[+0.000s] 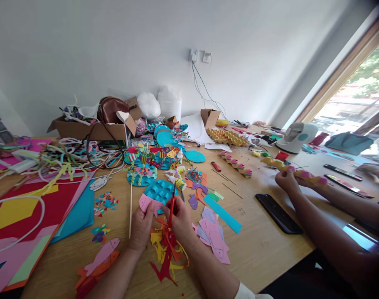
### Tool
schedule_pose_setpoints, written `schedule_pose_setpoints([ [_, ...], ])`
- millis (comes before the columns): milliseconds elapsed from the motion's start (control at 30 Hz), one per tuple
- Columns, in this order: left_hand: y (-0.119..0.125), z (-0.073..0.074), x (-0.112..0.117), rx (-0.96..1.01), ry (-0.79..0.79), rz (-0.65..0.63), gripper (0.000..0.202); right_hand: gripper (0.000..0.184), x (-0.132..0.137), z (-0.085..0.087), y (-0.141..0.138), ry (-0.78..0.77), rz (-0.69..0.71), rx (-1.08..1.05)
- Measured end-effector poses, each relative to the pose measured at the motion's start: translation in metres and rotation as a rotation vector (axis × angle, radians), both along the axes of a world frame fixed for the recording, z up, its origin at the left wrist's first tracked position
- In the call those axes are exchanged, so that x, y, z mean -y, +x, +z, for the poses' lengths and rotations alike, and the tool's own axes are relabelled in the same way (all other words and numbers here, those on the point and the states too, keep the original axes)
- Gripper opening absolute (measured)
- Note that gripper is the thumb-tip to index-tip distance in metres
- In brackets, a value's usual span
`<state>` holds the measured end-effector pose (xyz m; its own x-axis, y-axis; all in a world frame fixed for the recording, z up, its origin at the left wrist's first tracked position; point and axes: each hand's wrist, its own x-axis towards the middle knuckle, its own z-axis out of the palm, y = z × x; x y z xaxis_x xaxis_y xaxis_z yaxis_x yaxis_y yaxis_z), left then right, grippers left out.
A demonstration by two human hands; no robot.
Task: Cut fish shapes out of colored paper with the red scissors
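Note:
My left hand (141,226) pinches a pink paper fish (148,205) between thumb and fingers. Close beside it, my right hand (182,222) grips a slim red pen-like tool (172,209) whose dark end points up; its lower end is hidden. Behind the fish lies a blue scalloped paper disc (160,191) with raised paper loops. Under my right hand is a heap of red, orange and yellow paper scraps (169,253). More cut pink paper fish (216,241) lie to the right, and pink and orange ones (102,257) to the left.
A wooden stick (130,207) and glue bottles (178,182) are near my hands. Coloured sheets (27,220) cover the left side. A black phone (278,214) lies at right, where another person's hands (286,180) hold a painted egg-carton strip (311,178). A cardboard box (83,131) stands behind.

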<state>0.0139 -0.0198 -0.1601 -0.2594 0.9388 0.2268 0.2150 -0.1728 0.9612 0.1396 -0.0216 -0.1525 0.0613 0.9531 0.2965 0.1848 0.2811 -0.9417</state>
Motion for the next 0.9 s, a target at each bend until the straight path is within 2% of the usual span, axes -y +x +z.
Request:
schedule_pose_setpoints([
  [200,0.001,-0.004,0.000,-0.010,-0.001,-0.013,0.034,0.013,0.002,0.002,0.000,-0.009,0.007,0.021],
  [600,0.000,0.010,0.004,-0.016,-0.005,0.011,0.032,0.012,0.002,0.013,0.003,-0.010,-0.019,0.005],
  [900,0.002,0.010,0.008,-0.012,-0.008,-0.007,0.028,0.012,0.016,0.016,-0.004,0.000,0.003,0.058],
])
